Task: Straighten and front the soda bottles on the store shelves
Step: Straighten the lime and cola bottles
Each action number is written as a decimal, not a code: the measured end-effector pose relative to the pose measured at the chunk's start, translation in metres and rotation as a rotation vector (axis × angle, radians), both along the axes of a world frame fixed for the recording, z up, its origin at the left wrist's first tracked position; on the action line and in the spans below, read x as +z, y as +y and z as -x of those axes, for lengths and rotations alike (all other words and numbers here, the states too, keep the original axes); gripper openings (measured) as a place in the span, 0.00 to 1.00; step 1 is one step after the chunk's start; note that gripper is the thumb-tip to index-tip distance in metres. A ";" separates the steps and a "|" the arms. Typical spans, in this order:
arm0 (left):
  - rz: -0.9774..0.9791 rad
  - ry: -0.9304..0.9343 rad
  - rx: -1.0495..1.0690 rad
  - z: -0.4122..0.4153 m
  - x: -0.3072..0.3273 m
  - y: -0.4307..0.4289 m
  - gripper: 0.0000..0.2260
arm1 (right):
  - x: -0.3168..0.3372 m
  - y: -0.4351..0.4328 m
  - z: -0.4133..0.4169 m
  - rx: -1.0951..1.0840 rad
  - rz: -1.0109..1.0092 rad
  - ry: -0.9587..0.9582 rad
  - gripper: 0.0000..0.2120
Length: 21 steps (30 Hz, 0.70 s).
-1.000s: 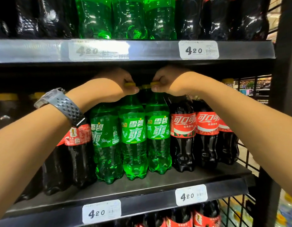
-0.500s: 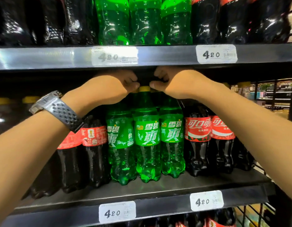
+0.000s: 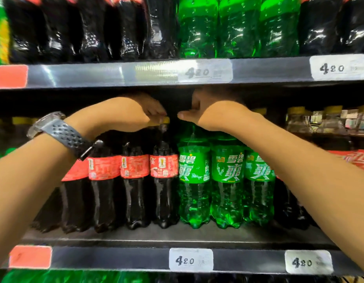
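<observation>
since half a second ago my view has slid toward nine o'clock, and the left hand (image 3: 132, 116) has left the green caps for the dark plastic cola bottle with a red label (image 3: 164, 180), its fingers curled on that bottle's yellow cap (image 3: 165, 120). the right hand (image 3: 217, 116) lies over the tops of the three green plastic soda bottles (image 3: 227, 180) at three o'clock of it. its fingers run into shadow, so i cannot tell if it grips.

the green trio looks fronted, labels reading 雪碧 and 爽. the cola row (image 3: 119, 166) at nine o'clock shows only small print and icons, so i judge it still needs turning. white price tags (image 3: 190, 261) on the dark metal shelf edge (image 3: 115, 260) read 4 20.
</observation>
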State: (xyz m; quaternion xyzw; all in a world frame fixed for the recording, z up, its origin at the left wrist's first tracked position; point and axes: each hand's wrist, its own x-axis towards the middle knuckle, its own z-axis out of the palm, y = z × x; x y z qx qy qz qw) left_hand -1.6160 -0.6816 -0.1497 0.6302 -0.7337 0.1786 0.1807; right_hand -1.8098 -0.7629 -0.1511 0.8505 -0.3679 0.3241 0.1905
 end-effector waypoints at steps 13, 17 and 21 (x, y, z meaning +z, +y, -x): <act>0.040 0.055 -0.071 -0.006 -0.009 -0.007 0.10 | 0.003 -0.006 0.001 0.119 -0.119 0.003 0.18; 0.052 0.069 -0.030 0.004 -0.009 -0.003 0.09 | -0.001 -0.004 0.002 0.125 -0.123 -0.017 0.17; 0.078 0.058 0.027 0.015 -0.009 0.000 0.11 | -0.001 -0.004 0.001 0.099 -0.124 -0.017 0.18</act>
